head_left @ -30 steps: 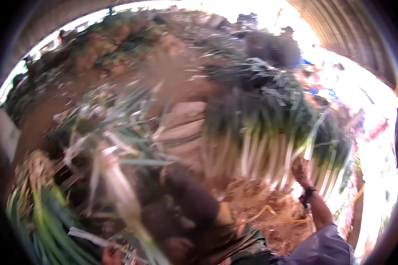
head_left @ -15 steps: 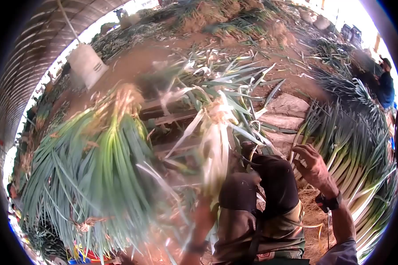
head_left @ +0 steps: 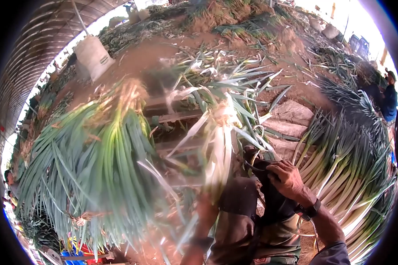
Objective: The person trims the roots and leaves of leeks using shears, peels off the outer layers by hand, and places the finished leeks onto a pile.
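My left hand point(head_left: 211, 199) is blurred with motion and grips a single leek point(head_left: 220, 145) by its white stalk. The leek stands upright, with its root end up and its leaves splayed around it. My right hand point(head_left: 288, 179), a black watch on its wrist, rests with bent fingers on my dark-clothed knee point(head_left: 269, 194), just right of the leek. Whether its fingers clasp anything is unclear.
A big tied bundle of green leeks point(head_left: 97, 163) lies at the left, and a row of leeks point(head_left: 349, 159) is at the right. Wooden slats point(head_left: 177, 117) and flat sacks point(head_left: 292, 112) lie ahead on a dirt floor. A white sack point(head_left: 93, 55) stands at the back left. Another person point(head_left: 389, 95) is far right.
My view swung left from the right-hand leek row to the tied bundle. My right hand dropped from the air onto my knee. The leek stays upright in my left hand.
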Demonstrator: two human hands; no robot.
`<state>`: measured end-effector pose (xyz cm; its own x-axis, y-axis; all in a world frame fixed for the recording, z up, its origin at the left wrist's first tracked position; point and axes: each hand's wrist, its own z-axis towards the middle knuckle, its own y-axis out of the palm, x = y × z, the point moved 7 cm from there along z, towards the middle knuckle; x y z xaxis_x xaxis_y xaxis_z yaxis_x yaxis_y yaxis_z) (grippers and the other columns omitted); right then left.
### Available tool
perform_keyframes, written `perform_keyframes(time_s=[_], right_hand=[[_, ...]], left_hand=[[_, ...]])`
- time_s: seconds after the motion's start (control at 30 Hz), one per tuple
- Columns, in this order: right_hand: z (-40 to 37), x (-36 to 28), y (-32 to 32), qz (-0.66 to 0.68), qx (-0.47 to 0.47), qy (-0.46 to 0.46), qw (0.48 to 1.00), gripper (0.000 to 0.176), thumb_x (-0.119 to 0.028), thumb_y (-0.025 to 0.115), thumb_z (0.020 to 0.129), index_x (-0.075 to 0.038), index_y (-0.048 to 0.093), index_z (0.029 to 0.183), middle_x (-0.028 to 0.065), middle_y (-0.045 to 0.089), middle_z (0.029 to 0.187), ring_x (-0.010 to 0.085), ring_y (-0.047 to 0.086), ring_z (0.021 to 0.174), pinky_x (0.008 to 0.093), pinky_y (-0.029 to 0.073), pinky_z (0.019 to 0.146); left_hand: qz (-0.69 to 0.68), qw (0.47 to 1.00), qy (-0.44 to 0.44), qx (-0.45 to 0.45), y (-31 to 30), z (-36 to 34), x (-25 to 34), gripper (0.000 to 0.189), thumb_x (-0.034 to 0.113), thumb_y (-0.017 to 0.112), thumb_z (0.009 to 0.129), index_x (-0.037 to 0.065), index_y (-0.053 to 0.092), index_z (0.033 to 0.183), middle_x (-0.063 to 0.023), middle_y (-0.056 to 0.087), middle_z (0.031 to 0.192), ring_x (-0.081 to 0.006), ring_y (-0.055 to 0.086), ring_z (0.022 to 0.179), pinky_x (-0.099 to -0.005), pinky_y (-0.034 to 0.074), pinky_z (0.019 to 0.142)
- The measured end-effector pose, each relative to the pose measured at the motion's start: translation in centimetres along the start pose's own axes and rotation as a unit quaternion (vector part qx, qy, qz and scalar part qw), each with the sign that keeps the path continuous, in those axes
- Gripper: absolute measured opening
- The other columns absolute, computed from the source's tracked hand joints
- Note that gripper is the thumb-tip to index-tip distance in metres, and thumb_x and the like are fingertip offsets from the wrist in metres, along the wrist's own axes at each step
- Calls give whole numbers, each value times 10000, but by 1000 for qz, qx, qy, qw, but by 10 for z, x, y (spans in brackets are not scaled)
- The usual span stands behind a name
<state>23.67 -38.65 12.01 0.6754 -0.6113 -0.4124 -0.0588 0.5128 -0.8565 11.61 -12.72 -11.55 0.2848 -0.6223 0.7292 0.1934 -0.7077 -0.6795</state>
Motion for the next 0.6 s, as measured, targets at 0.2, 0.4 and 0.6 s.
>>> perform_keyframes(time_s=[0.2, 0.4, 0.6], right_hand=[[20, 9, 8, 93, -110, 79, 986, 301, -122, 747, 831, -5, 655, 1093, 119, 694, 950, 283, 672, 887, 387, 543, 792], [87, 40, 84, 283, -179, 164, 928, 277, -203, 686, 930, 14, 600, 1079, 35, 659, 850, 117, 633, 789, 282, 548, 663], [126, 41, 140, 388, -188, 295, 853, 372, -323, 740, 870, -2, 619, 1015, 22, 599, 801, 120, 604, 738, 284, 536, 615]], left_hand=[[9, 997, -72, -1, -17, 10, 8, 637, 447, 733, 892, 25, 501, 1309, -176, 710, 1150, -343, 696, 1046, -416, 535, 889], [-171, 974, -131, -67, -45, 12, 11, 538, 342, 787, 851, 41, 653, 1277, -98, 724, 1139, -167, 664, 1018, -316, 529, 876], [-148, 983, -110, -21, -53, 10, 1, 529, 327, 719, 828, 47, 629, 1268, -201, 704, 1127, -311, 673, 1022, -409, 498, 906]])
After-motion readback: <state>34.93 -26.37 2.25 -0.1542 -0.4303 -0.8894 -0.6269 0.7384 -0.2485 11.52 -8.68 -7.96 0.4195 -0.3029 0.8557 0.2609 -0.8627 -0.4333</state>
